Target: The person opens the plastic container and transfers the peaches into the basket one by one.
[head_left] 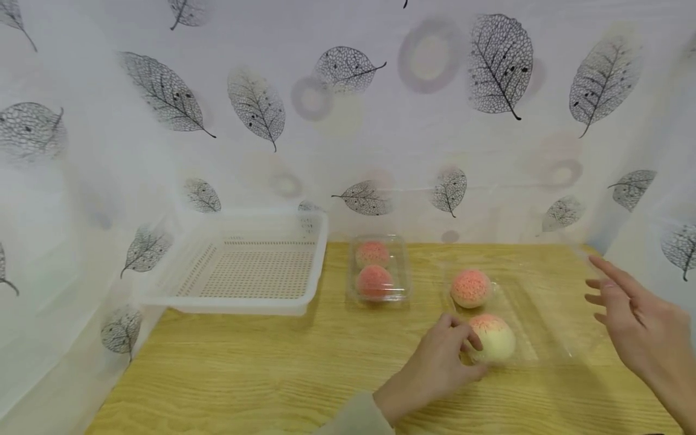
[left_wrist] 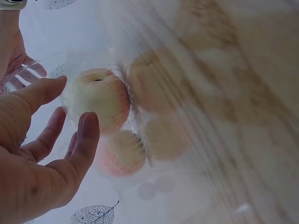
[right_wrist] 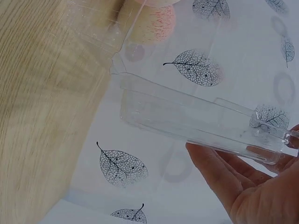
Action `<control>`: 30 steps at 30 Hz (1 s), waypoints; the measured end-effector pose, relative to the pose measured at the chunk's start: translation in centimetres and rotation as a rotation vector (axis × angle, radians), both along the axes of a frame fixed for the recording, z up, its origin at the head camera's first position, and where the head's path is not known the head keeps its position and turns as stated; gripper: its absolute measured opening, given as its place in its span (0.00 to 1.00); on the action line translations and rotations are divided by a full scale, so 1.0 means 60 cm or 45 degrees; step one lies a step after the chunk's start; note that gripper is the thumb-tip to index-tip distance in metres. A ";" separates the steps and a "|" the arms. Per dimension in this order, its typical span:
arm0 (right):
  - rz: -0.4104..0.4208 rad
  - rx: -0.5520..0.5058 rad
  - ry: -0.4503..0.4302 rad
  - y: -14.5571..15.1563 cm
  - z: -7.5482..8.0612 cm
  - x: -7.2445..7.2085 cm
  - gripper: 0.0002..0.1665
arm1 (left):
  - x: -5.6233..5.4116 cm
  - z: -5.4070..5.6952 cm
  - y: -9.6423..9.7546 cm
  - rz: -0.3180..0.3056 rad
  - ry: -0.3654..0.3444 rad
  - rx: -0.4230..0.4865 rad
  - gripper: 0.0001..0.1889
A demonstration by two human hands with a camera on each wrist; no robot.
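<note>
A clear plastic clamshell box [head_left: 526,320] stands open on the table, its lid [right_wrist: 182,116] tipped up on the right. Inside the base are two peaches: a pink-topped peach [head_left: 470,289] at the back and a paler peach [head_left: 493,339] at the front. My left hand [head_left: 435,365] is beside the front peach, thumb and fingers loosely bent and apart around the near left of the box. Whether they touch it cannot be told. On the right, my right hand [head_left: 647,326] has its fingers [right_wrist: 210,168] fairly straight against the outside of the lid.
Left of the open box, a second clear clamshell box [head_left: 399,272] holds two pink peaches. A white perforated basket [head_left: 318,254] stands at the back left of the wooden table [head_left: 261,368]. Behind hangs a white curtain [head_left: 348,139] with leaf prints.
</note>
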State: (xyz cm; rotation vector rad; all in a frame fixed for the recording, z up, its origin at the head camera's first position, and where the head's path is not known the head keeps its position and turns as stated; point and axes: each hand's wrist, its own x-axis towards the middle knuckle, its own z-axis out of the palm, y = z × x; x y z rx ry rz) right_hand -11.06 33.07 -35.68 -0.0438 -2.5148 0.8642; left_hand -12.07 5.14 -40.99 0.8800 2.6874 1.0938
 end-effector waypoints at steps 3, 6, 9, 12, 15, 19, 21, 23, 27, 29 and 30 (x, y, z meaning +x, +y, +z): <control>0.009 -0.042 -0.034 0.008 -0.007 -0.002 0.31 | -0.002 -0.004 0.002 -0.002 0.020 -0.006 0.10; 0.028 -0.078 -0.070 0.015 -0.012 -0.005 0.32 | -0.008 -0.008 0.004 0.008 0.006 0.040 0.09; 0.033 -0.097 -0.084 0.023 -0.015 -0.011 0.32 | -0.019 -0.012 0.007 0.056 -0.043 0.113 0.07; 0.024 -0.093 -0.083 0.032 -0.018 -0.018 0.32 | -0.029 -0.014 0.009 0.125 -0.075 0.165 0.06; 0.017 -0.100 -0.088 0.041 -0.025 -0.023 0.32 | -0.034 -0.012 0.011 0.162 -0.037 0.173 0.05; -0.019 -0.124 -0.125 0.052 -0.034 -0.030 0.33 | -0.035 -0.009 0.014 0.151 0.169 0.055 0.03; -0.050 -0.151 -0.149 0.057 -0.036 -0.035 0.33 | -0.035 -0.007 0.015 0.138 0.270 -0.018 0.02; -0.082 -0.217 -0.172 0.061 -0.037 -0.041 0.34 | -0.035 -0.006 0.017 0.125 0.333 -0.078 0.03; -0.141 -0.433 -0.184 0.069 -0.037 -0.054 0.34 | -0.040 -0.003 0.020 0.115 0.333 -0.124 0.03; -0.181 -0.548 -0.166 0.072 -0.038 -0.059 0.30 | -0.043 -0.001 0.022 0.128 0.312 -0.137 0.03; -0.203 -0.589 -0.159 0.072 -0.039 -0.061 0.28 | -0.045 0.000 0.022 0.138 0.299 -0.145 0.03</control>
